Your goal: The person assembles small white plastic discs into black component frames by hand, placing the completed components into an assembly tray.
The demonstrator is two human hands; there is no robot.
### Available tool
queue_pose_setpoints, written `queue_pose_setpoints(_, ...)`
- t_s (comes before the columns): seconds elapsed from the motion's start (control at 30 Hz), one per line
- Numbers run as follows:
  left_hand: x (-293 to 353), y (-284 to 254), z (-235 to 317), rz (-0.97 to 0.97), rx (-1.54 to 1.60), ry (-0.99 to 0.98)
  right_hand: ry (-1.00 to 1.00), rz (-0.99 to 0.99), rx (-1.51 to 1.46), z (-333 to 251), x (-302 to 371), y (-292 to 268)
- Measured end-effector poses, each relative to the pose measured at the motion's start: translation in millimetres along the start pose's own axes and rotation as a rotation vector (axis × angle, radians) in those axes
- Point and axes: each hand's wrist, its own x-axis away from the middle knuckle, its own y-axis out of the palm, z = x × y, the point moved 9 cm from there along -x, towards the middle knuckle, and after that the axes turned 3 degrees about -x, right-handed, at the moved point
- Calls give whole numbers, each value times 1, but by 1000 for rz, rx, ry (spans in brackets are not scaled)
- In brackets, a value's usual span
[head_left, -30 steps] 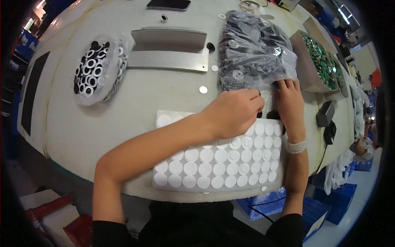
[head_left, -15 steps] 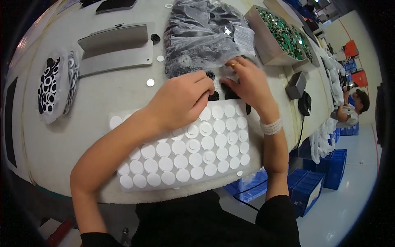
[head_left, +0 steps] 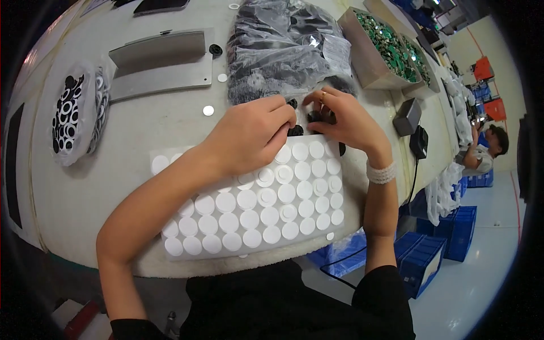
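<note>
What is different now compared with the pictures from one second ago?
The left hand and right hand hardly moved; they remain at the top edge of the sheet of white round stickers, fingering small black parts. Mostly the view shifted. The black bag stayed put.

We see the sticker sheet (head_left: pixel 255 209) nearest on the table (head_left: pixel 141 130), plastic bag (head_left: pixel 283 45) behind it, metal plate (head_left: pixel 161 62) and ring pouch (head_left: pixel 76 116) left, parts tray (head_left: pixel 379 48) right.
</note>
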Motion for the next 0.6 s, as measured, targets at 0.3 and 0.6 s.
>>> queue_pose_setpoints(0.3,-1,0,0,8,57,-35,-101,295,61,-12,1,-25)
queue_pose_setpoints(0.6,4,14,-21,-69,596,-436,-392,463,322,-78,18,-2)
